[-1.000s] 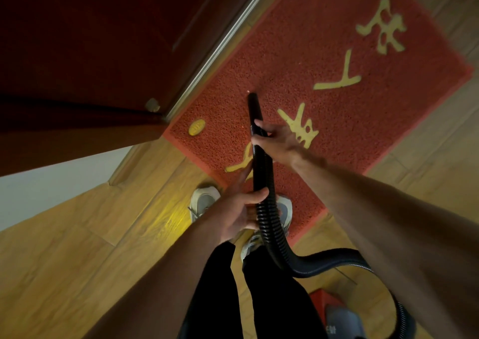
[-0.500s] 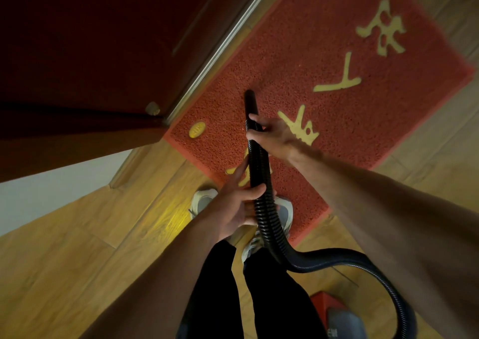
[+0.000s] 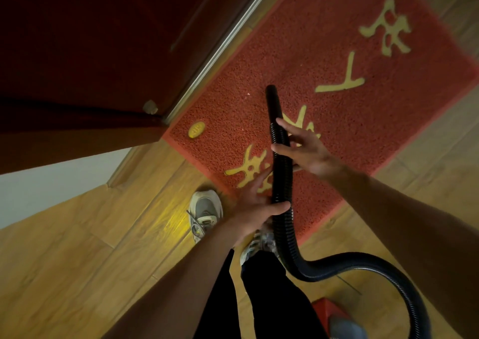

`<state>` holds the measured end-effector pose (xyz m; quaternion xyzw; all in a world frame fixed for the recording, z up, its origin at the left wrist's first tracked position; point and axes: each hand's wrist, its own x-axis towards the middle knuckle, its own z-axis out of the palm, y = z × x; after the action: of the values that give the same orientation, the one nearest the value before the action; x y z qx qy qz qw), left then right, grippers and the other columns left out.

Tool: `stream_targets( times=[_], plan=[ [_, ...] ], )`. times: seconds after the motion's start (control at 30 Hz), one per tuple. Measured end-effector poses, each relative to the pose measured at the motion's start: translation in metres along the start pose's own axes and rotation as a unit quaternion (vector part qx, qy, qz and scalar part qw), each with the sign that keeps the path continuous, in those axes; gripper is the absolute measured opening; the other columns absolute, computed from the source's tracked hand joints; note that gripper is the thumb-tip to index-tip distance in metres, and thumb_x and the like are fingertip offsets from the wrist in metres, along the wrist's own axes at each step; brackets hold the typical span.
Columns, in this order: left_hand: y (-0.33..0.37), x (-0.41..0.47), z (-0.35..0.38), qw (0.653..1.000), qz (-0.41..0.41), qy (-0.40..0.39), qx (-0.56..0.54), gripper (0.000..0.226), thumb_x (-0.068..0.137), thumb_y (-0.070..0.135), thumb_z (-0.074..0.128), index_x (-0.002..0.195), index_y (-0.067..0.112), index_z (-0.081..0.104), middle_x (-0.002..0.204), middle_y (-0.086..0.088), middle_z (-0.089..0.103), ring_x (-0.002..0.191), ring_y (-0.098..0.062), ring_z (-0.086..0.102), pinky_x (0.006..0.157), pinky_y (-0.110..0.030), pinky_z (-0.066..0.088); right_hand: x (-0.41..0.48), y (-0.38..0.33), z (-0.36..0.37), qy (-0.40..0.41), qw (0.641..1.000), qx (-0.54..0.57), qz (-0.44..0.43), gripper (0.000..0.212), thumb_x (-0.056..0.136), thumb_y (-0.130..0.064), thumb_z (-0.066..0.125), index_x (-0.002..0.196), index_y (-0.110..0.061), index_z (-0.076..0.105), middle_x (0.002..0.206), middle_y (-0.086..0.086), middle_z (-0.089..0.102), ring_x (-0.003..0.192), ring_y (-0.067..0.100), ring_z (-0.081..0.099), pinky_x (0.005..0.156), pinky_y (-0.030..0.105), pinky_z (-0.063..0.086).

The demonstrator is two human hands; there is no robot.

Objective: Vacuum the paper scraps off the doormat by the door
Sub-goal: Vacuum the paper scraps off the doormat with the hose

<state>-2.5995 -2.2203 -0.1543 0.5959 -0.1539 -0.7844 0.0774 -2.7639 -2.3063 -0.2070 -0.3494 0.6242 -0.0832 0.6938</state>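
Note:
A red doormat (image 3: 324, 61) with yellow characters lies along the dark red door (image 3: 90, 40). I hold a black ribbed vacuum hose (image 3: 281, 173) over the mat, its open end (image 3: 271, 90) pointing at the mat's middle. My right hand (image 3: 304, 151) grips the hose higher up. Lower down my left hand (image 3: 255, 209) holds it with thumb across and fingers stretched out. A tiny pale paper scrap (image 3: 248, 94) lies on the mat just left of the hose end. The hose loops back to the red vacuum body (image 3: 334, 318) at the bottom.
My grey sneakers (image 3: 204, 211) stand at the mat's near edge on the wooden floor (image 3: 90, 248). A metal threshold strip (image 3: 220, 48) runs along the door's foot. A white wall (image 3: 51, 180) is at left. A yellow oval label (image 3: 196, 129) marks the mat's corner.
The view has shifted a little, and the hose end now sits slightly further right on the mat. Both hands keep their hold on the hose.

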Motion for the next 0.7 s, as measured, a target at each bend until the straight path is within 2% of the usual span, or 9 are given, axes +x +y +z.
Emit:
stream_targets(
  times=[0.1, 0.17, 0.23, 0.33, 0.43, 0.53, 0.57, 0.63, 0.7],
  plan=[
    [0.006, 0.020, 0.004, 1.000, 0.012, -0.010, 0.026, 0.078, 0.086, 0.009, 0.074, 0.149, 0.036, 0.037, 0.109, -0.014, 0.074, 0.089, -0.027, 0.073, 0.085, -0.051, 0.059, 0.008, 0.010, -0.020, -0.002, 0.997, -0.048, -0.055, 0.070, 0.089, -0.008, 0.068, 0.148, -0.032, 0.039, 0.117, 0.011, 0.059, 0.077, 0.009, 0.071, 0.060, 0.026, 0.059],
    [0.007, 0.034, 0.001, 0.999, 0.008, -0.007, 0.030, 0.065, 0.089, 0.013, 0.072, 0.146, 0.027, 0.044, 0.108, -0.017, 0.073, 0.073, -0.022, 0.070, 0.077, -0.042, 0.062, 0.016, 0.018, -0.030, -0.014, 0.990, -0.102, -0.092, 0.070, 0.088, -0.012, 0.071, 0.147, -0.033, 0.041, 0.126, 0.015, 0.058, 0.095, 0.012, 0.067, 0.077, 0.030, 0.060],
    [0.003, 0.048, -0.007, 0.999, 0.008, 0.015, 0.051, 0.052, 0.091, 0.015, 0.070, 0.139, 0.020, 0.051, 0.102, -0.017, 0.073, 0.065, -0.019, 0.067, 0.069, -0.036, 0.061, 0.021, 0.027, -0.038, -0.034, 0.981, -0.155, -0.111, 0.072, 0.086, -0.018, 0.074, 0.148, -0.034, 0.041, 0.134, 0.005, 0.058, 0.114, 0.011, 0.061, 0.097, 0.037, 0.054],
    [-0.013, 0.074, -0.027, 0.982, 0.045, 0.113, 0.146, 0.031, 0.090, 0.019, 0.072, 0.119, 0.014, 0.063, 0.084, -0.009, 0.071, 0.064, -0.020, 0.066, 0.066, -0.042, 0.060, 0.025, 0.042, -0.045, -0.046, 0.976, -0.190, -0.101, 0.074, 0.086, -0.019, 0.074, 0.149, -0.035, 0.038, 0.128, -0.008, 0.060, 0.097, -0.004, 0.065, 0.089, 0.024, 0.056],
    [-0.027, 0.105, -0.054, 0.928, 0.106, 0.250, 0.254, 0.013, 0.088, 0.022, 0.073, 0.099, 0.016, 0.070, 0.075, 0.007, 0.062, 0.071, -0.017, 0.065, 0.060, -0.026, 0.052, 0.029, 0.059, -0.050, -0.008, 0.979, -0.171, -0.108, 0.071, 0.087, -0.020, 0.073, 0.147, -0.040, 0.040, 0.128, -0.015, 0.060, 0.093, -0.007, 0.064, 0.087, 0.016, 0.054],
    [-0.025, 0.131, -0.077, 0.884, 0.133, 0.337, 0.295, 0.006, 0.086, 0.022, 0.073, 0.091, 0.019, 0.072, 0.079, 0.008, 0.068, 0.075, -0.014, 0.067, 0.067, -0.022, 0.049, 0.035, 0.069, -0.054, 0.015, 0.978, -0.166, -0.128, 0.066, 0.088, -0.014, 0.071, 0.142, -0.040, 0.042, 0.088, -0.043, 0.059, 0.073, -0.022, 0.057, 0.075, 0.002, 0.046],
    [-0.022, 0.139, -0.081, 0.874, 0.135, 0.354, 0.304, 0.004, 0.087, 0.022, 0.073, 0.090, 0.020, 0.072, 0.082, 0.006, 0.071, 0.077, -0.014, 0.067, 0.072, -0.024, 0.049, 0.037, 0.071, -0.055, 0.021, 0.978, -0.160, -0.133, 0.066, 0.088, -0.014, 0.071, 0.141, -0.041, 0.042, 0.091, -0.045, 0.058, 0.080, -0.022, 0.058, 0.076, 0.001, 0.045],
    [-0.017, 0.156, -0.087, 0.857, 0.143, 0.376, 0.323, 0.005, 0.087, 0.024, 0.071, 0.091, 0.021, 0.071, 0.089, 0.004, 0.074, 0.083, -0.017, 0.068, 0.078, -0.027, 0.048, 0.042, 0.075, -0.057, 0.033, 0.978, -0.149, -0.145, 0.067, 0.088, -0.016, 0.072, 0.142, -0.043, 0.043, 0.120, -0.036, 0.056, 0.105, -0.017, 0.056, 0.088, 0.002, 0.042],
    [-0.012, 0.169, -0.088, 0.845, 0.164, 0.382, 0.336, 0.007, 0.086, 0.023, 0.071, 0.093, 0.021, 0.071, 0.092, 0.003, 0.074, 0.087, -0.020, 0.068, 0.077, -0.026, 0.044, 0.047, 0.077, -0.059, 0.040, 0.977, -0.143, -0.153, 0.069, 0.087, -0.015, 0.073, 0.143, -0.042, 0.043, 0.121, -0.028, 0.058, 0.099, -0.018, 0.058, 0.085, 0.001, 0.041]
  ],
)
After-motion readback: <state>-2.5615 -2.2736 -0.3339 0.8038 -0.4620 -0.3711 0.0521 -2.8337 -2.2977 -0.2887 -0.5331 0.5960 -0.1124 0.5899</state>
